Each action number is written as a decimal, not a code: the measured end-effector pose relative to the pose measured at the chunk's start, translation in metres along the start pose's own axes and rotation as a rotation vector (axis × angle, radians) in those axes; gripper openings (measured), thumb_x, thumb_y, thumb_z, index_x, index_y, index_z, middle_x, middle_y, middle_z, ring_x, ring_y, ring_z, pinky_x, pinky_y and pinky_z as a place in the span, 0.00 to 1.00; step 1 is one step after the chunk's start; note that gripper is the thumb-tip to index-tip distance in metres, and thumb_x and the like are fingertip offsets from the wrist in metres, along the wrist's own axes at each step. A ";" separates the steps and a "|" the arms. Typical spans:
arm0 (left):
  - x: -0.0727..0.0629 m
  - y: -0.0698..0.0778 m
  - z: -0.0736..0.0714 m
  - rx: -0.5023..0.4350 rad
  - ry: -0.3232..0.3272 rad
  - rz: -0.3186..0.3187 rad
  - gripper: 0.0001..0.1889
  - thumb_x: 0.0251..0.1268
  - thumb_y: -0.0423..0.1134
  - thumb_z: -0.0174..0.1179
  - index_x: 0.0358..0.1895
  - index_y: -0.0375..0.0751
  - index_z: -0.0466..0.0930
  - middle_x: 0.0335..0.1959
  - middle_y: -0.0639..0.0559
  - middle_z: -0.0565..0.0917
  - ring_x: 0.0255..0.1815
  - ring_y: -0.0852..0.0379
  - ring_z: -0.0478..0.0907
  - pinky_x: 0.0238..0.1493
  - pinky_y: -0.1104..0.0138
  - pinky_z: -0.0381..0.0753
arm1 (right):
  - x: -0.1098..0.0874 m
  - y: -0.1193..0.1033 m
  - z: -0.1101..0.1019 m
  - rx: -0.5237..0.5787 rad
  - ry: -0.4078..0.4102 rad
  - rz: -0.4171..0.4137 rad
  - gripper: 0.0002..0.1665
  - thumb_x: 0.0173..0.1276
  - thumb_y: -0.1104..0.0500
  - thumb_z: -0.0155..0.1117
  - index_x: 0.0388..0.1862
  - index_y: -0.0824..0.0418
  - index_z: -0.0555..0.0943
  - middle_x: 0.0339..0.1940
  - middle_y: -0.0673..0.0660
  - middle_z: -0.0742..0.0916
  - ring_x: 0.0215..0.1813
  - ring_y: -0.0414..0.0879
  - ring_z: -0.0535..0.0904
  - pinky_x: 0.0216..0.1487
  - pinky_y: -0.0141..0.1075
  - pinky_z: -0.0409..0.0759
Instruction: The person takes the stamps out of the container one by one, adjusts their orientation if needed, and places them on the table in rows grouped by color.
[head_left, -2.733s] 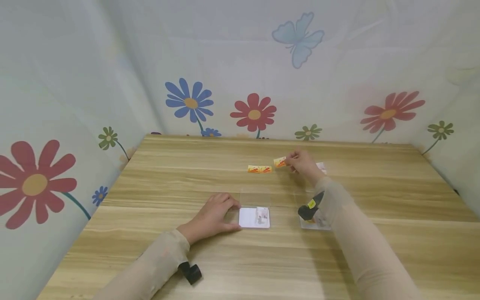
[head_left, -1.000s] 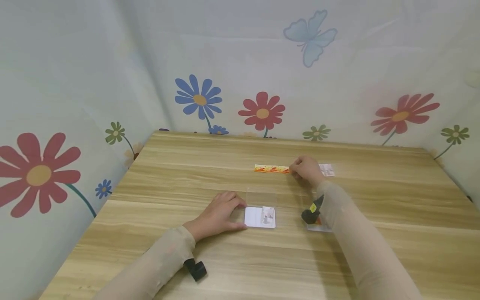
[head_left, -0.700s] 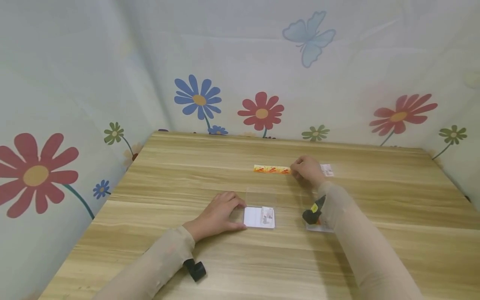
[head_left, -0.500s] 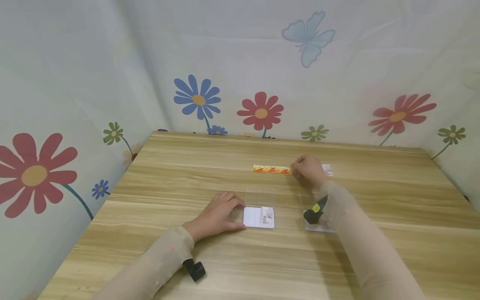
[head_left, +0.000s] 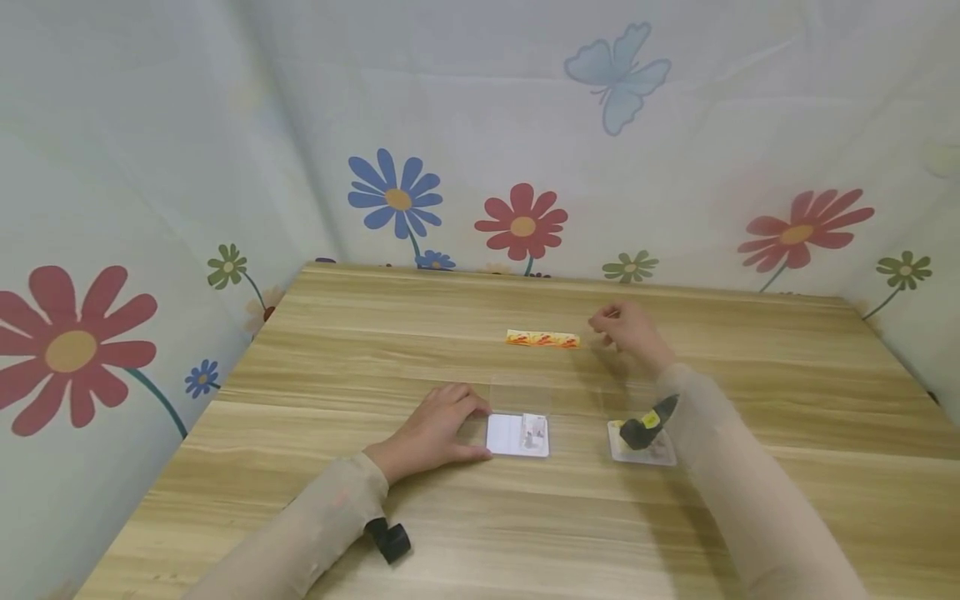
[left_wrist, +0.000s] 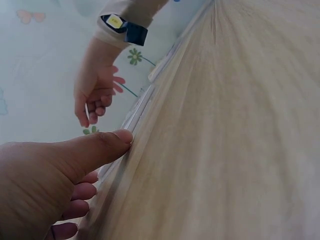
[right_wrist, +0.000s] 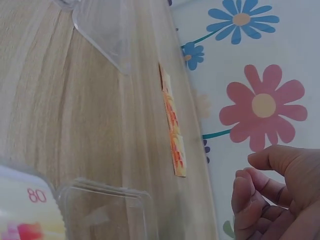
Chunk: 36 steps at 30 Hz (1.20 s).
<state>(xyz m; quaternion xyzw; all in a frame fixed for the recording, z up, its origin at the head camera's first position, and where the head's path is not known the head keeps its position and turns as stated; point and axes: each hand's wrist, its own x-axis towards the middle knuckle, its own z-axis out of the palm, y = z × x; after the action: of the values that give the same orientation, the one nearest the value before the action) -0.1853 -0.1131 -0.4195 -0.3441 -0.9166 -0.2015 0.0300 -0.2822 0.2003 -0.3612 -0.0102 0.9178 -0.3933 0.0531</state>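
My left hand [head_left: 438, 429] holds the near-left side of a small case [head_left: 504, 435] between thumb and fingers. That case has a white inside, a pale printed stamp [head_left: 534, 432] in its right half and a clear lid folded back. Three orange-and-yellow stamps [head_left: 543, 339] lie in a row beyond it. Just right of the row, my right hand [head_left: 630, 332] is raised with loosely bent fingers, and I see nothing between them in the right wrist view. Under my right wrist camera sits a second clear case [head_left: 651, 455] with stamps inside, partly hidden.
The second case's clear lid [right_wrist: 107, 192] lies folded back on the wooden table [head_left: 375, 333]. A flower-printed cloth [head_left: 465, 100] stands behind the table and along its sides. The pale stamps seen earlier right of the row are out of sight behind the right hand.
My right hand brought an orange stamp to the end of the row, pressed there, then let go and lifted away to the right. The left hand has stayed at its case.
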 end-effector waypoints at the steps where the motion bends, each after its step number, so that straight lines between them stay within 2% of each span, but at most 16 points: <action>1: 0.000 0.000 0.000 0.000 0.000 0.001 0.27 0.48 0.54 0.72 0.50 0.45 0.79 0.45 0.53 0.77 0.54 0.52 0.72 0.61 0.54 0.69 | -0.001 -0.001 -0.001 0.006 0.004 -0.009 0.19 0.71 0.55 0.54 0.50 0.70 0.75 0.47 0.65 0.83 0.34 0.45 0.80 0.29 0.29 0.76; 9: 0.002 0.000 -0.002 0.005 0.004 0.008 0.27 0.48 0.54 0.72 0.49 0.44 0.79 0.45 0.53 0.77 0.54 0.52 0.72 0.62 0.54 0.69 | -0.007 -0.007 -0.009 0.093 0.006 -0.033 0.18 0.72 0.55 0.53 0.50 0.69 0.76 0.48 0.67 0.82 0.31 0.40 0.76 0.29 0.29 0.75; 15: 0.002 -0.001 -0.003 -0.006 -0.002 0.004 0.27 0.48 0.54 0.72 0.49 0.44 0.79 0.45 0.53 0.77 0.55 0.52 0.72 0.63 0.53 0.68 | -0.014 -0.015 -0.012 0.104 0.008 -0.054 0.17 0.72 0.56 0.53 0.51 0.68 0.76 0.49 0.68 0.82 0.31 0.39 0.76 0.31 0.30 0.76; 18: 0.003 -0.001 -0.003 -0.010 -0.003 0.001 0.27 0.48 0.54 0.72 0.49 0.44 0.79 0.45 0.53 0.77 0.54 0.52 0.72 0.63 0.53 0.68 | -0.019 -0.018 -0.011 0.119 0.014 -0.070 0.16 0.71 0.56 0.54 0.50 0.68 0.76 0.46 0.66 0.83 0.31 0.38 0.76 0.29 0.29 0.76; 24: 0.004 -0.002 -0.004 -0.007 -0.003 0.007 0.27 0.48 0.54 0.72 0.49 0.44 0.79 0.44 0.53 0.77 0.54 0.52 0.72 0.63 0.53 0.68 | -0.026 -0.021 -0.010 0.110 0.044 -0.113 0.15 0.71 0.57 0.56 0.47 0.68 0.77 0.35 0.54 0.83 0.29 0.38 0.76 0.26 0.28 0.75; 27: 0.003 -0.002 -0.003 -0.006 -0.002 0.007 0.27 0.48 0.54 0.72 0.49 0.44 0.79 0.44 0.53 0.78 0.54 0.52 0.72 0.63 0.54 0.68 | -0.031 -0.025 -0.010 0.101 0.049 -0.123 0.15 0.71 0.56 0.57 0.47 0.67 0.77 0.33 0.53 0.83 0.29 0.39 0.76 0.26 0.29 0.75; 36: 0.003 -0.005 -0.002 -0.016 -0.010 0.004 0.27 0.48 0.55 0.71 0.49 0.45 0.78 0.45 0.53 0.78 0.54 0.52 0.72 0.61 0.54 0.69 | -0.042 -0.033 -0.003 0.108 0.045 -0.128 0.12 0.70 0.58 0.58 0.46 0.65 0.77 0.40 0.63 0.83 0.28 0.41 0.76 0.24 0.29 0.74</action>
<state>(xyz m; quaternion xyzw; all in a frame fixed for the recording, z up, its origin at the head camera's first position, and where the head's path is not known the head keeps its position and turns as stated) -0.1913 -0.1152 -0.4191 -0.3473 -0.9143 -0.2071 0.0233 -0.2413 0.1825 -0.3314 -0.0569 0.8937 -0.4450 0.0075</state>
